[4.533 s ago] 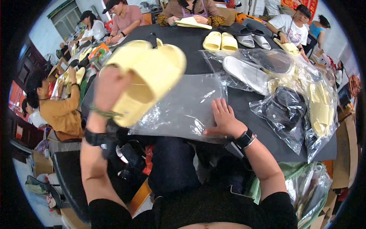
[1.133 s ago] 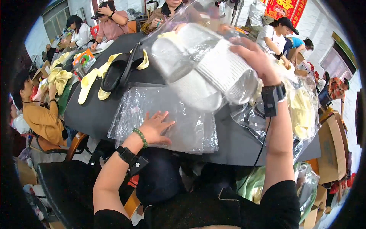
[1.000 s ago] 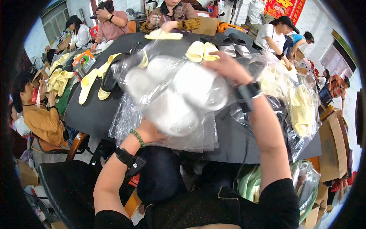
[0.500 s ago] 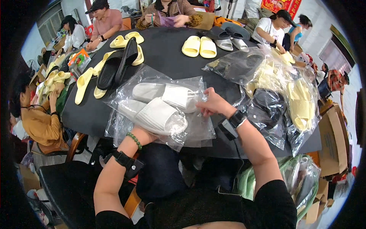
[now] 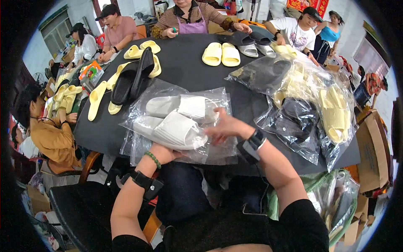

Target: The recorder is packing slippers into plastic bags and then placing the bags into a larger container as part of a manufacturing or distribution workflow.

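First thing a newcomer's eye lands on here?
The pair of white slippers in a clear plastic bag, at the near edge of the round black table, with the left hand under it and the right hand on it. Next, the heap of bagged yellow and black slippers at the right.

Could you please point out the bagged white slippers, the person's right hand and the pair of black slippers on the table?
bagged white slippers [image 5: 176, 130]: head view, on the ribbed upper of the nearer slipper.
right hand [image 5: 224, 128]: head view, on the back of the hand.
black slippers [image 5: 132, 77]: head view, on the middle of the pair.
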Available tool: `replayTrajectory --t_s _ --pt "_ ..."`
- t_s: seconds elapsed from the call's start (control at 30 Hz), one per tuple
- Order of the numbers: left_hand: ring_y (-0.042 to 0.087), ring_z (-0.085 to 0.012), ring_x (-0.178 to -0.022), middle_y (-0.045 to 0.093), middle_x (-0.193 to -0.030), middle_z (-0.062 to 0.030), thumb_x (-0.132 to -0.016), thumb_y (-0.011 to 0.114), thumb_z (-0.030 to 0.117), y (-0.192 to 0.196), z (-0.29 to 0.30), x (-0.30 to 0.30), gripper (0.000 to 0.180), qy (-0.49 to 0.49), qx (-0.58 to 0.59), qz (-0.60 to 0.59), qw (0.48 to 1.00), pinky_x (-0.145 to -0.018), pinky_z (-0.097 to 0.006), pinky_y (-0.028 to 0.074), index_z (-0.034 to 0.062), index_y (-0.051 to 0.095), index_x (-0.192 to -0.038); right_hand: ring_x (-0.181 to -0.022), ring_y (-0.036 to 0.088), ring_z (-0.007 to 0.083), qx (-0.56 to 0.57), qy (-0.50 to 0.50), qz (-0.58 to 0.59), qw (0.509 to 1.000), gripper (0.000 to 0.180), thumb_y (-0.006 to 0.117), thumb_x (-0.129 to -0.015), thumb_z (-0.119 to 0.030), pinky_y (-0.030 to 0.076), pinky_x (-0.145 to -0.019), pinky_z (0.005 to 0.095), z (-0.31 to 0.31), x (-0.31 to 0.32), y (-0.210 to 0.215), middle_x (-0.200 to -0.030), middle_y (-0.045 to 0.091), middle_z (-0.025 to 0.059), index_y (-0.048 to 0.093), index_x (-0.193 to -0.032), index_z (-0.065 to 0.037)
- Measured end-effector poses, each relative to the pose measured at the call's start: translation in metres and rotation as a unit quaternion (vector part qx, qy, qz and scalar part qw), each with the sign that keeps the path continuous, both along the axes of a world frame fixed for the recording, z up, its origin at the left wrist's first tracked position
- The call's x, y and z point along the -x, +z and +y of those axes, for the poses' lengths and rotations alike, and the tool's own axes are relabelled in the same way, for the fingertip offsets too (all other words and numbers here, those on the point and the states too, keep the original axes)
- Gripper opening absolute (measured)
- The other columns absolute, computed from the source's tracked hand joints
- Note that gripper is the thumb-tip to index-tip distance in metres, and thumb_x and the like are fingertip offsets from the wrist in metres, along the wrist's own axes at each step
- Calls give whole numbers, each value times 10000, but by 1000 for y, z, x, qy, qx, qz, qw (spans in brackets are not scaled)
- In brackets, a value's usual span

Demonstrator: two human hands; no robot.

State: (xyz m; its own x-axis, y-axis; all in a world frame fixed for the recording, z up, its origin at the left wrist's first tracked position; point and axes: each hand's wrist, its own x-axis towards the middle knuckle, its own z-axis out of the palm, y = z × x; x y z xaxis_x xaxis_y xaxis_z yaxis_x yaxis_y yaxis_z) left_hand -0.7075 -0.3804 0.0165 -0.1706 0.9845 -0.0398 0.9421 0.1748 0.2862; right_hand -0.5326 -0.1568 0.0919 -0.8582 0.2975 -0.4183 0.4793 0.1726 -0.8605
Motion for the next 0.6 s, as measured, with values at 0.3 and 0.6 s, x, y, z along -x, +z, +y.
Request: replayTrajectory --t_s 0.3,0.6 --pt "409 -375 -1324 482 -1407 -194 -821 665 523 5 7 -5 715 40 21 -23 999 -1126 -435 277 94 501 -1369 -563 504 136 -24 5 174 984 656 640 -845 -131 415 -480 275 46 -3 -74 -787 531 57 231 -1358 -96" --pt "658 -369 -846 682 -917 -194 -796 636 168 44 -64 61 200 200 -77 -39 976 -746 -414 525 33 708 -925 -752 618 272 -196 69 37 977 550 552 -778 -86 481 -668 371 33 -13 -40 -836 604 151 375 -1299 -86"
